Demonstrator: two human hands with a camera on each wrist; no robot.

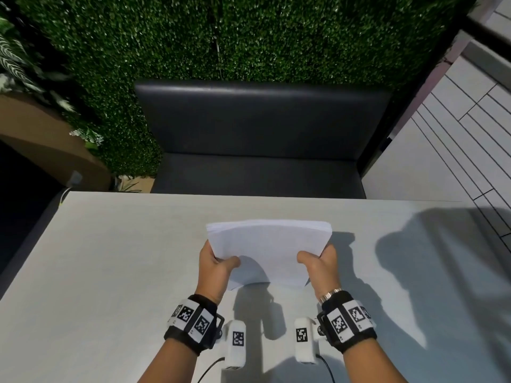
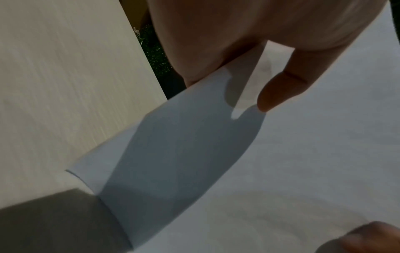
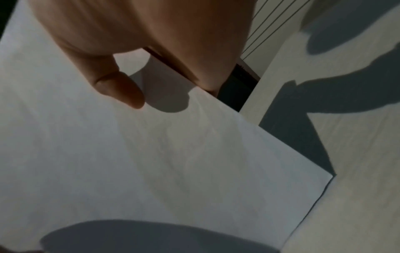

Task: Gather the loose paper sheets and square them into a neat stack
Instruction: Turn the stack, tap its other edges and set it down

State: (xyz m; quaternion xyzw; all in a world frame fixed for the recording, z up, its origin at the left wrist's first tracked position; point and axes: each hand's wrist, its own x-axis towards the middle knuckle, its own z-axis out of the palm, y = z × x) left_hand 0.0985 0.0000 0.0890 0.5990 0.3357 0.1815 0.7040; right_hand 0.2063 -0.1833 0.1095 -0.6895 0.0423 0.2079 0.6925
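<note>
Pale wood-grain table [image 1: 116, 272] fills the lower half of the head view; dark padded bench [image 1: 260, 134] beyond its far edge, artificial hedge wall [image 1: 221, 34] across the top of the frame, white slatted panelling [image 1: 453, 150] at right. Hard light from behind throws sharp shadows to the right of centre.

Paper stack [image 1: 269, 251] at frame centre, held upright on its long edge, tilted slightly toward the viewer, the bottom edge at or just above the tabletop; contact cannot be confirmed. Left hand [image 1: 217, 268] grips the lower left side, thumb across the front face, fingers hidden behind. Right hand [image 1: 318, 265] mirrors it on the lower right. Both are closed around the sheets. The wrist views agree: each thumb lies on the front sheet, the palm wraps the side edge.

Reading of the hold: a two-sided clamp low on the pile lets the sheets drop and settle against the table, which would level the bottom edge. The top edge in the head view shows fanned, stepped layers near the upper left corner, so squaring looks unfinished. No loose sheets show elsewhere on the table; gathering appears complete.

Marker-printed wristbands [image 1: 193, 319] on both forearms.
</note>
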